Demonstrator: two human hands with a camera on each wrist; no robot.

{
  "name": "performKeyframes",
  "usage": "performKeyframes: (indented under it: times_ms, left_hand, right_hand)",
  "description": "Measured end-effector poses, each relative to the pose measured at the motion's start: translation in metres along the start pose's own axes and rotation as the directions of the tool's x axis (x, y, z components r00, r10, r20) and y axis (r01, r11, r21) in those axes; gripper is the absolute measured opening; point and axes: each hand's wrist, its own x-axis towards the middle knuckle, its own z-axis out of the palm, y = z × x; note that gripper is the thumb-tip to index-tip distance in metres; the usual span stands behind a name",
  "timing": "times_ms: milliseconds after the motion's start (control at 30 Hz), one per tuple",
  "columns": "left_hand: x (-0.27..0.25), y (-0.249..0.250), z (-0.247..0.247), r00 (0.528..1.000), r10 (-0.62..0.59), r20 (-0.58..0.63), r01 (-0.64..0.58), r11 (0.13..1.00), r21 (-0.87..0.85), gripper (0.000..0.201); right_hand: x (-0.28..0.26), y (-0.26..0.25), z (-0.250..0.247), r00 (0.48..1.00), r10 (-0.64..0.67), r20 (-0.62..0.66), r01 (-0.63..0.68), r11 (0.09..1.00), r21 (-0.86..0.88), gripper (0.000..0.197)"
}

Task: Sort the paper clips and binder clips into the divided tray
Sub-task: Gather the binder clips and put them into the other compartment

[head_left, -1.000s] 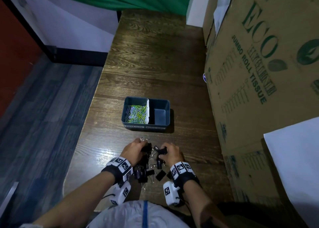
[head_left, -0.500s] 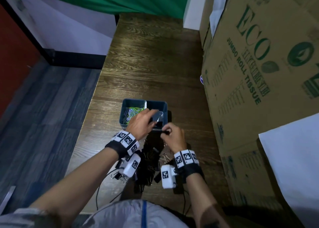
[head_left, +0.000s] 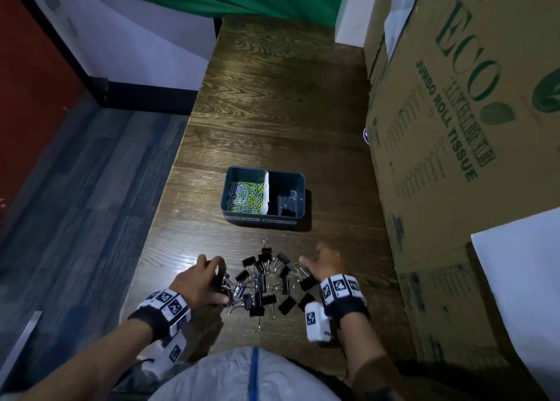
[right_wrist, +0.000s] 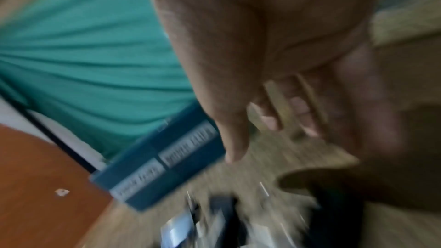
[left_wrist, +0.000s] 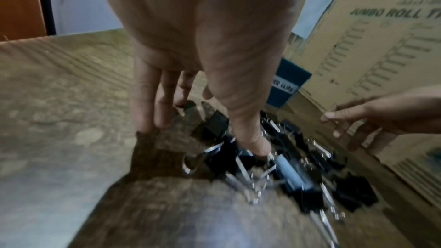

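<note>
From the head view, one divided tray (head_left: pixel 263 217) sits on the wooden table (head_left: pixel 272 97), coloured paper clips (head_left: pixel 246 195) filling its left compartment and a few binder clips (head_left: pixel 286 203) in the right. Nearer the person lies a loose pile of binder clips (head_left: pixel 263 282), roughly twenty. The left hand (head_left: pixel 198 282) touches the pile's left edge with spread fingers; the right hand (head_left: pixel 325 262) hovers spread and empty. A large cardboard box (head_left: pixel 460 127) walls the right side.

The left wrist view shows the thumb (left_wrist: pixel 248 135) pressing among clips.

The right wrist view is blurred; fingers apart.
</note>
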Motion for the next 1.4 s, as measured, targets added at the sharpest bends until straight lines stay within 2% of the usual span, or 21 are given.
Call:
performKeyframes:
  times_ms: [67,233,333,433,600,700,800,933,1033,1167,1300,1400]
  left_hand:
    - [0.000,0.005,0.012,0.999,0.036,-0.024,-0.037,0.999,-0.038,0.083]
    - [0.013,0.031,0.027,0.994,0.091,-0.058,-0.092,0.996,-0.017,0.096]
    - [0.023,0.043,0.027,0.989,0.133,-0.061,-0.131,0.991,0.038,0.095]
    - [0.030,0.049,0.024,0.989,0.139,-0.049,-0.138,0.990,0.019,0.087]
    - [0.034,0.055,0.019,0.985,0.142,-0.095,-0.146,0.989,-0.030,0.053]
    - [0.035,0.052,0.018,0.984,0.142,-0.111,-0.147,0.988,-0.038,0.030]
    - [0.034,0.053,0.017,0.983,0.139,-0.118,-0.144,0.989,-0.035,0.018]
    - [0.030,0.058,0.004,0.960,0.183,-0.211,-0.175,0.983,0.056,0.020]
    - [0.028,0.070,-0.020,0.915,0.278,-0.293,-0.269,0.960,0.073,0.016]
    - [0.046,0.095,-0.062,0.855,0.335,-0.396,-0.337,0.939,0.067,0.011]
    - [0.071,0.124,-0.102,0.804,0.319,-0.502,-0.300,0.946,0.122,0.015]
    - [0.086,0.141,-0.120,0.829,0.257,-0.497,-0.250,0.965,0.081,0.016]
  right_hand:
    - [-0.005,0.013,0.022,0.996,0.057,0.074,-0.055,0.998,-0.039,0.091]
    - [-0.025,-0.008,0.048,0.994,-0.100,0.052,0.108,0.980,-0.166,0.095]
    - [-0.025,-0.022,0.056,0.976,-0.214,0.050,0.219,0.930,-0.296,0.087]
    - [-0.026,-0.027,0.062,0.968,-0.250,0.023,0.245,0.920,-0.306,0.077]
    - [-0.021,-0.022,0.059,0.967,-0.251,-0.046,0.233,0.942,-0.242,0.054]
    - [-0.014,-0.017,0.060,0.972,-0.222,-0.078,0.201,0.957,-0.211,0.054]
    - [-0.011,-0.016,0.053,0.981,-0.183,-0.062,0.169,0.967,-0.190,0.048]
    - [-0.009,-0.016,0.040,0.995,-0.094,-0.038,0.083,0.970,-0.227,0.025]
    - [-0.009,-0.014,0.030,0.999,-0.044,-0.013,0.039,0.963,-0.266,0.027]
    - [-0.011,-0.012,0.009,0.999,-0.042,0.020,0.046,0.968,-0.248,0.023]
    - [-0.021,-0.020,-0.023,0.989,-0.144,0.015,0.145,0.979,-0.144,0.024]
    - [-0.030,-0.035,-0.051,0.965,-0.258,-0.049,0.257,0.966,-0.022,0.022]
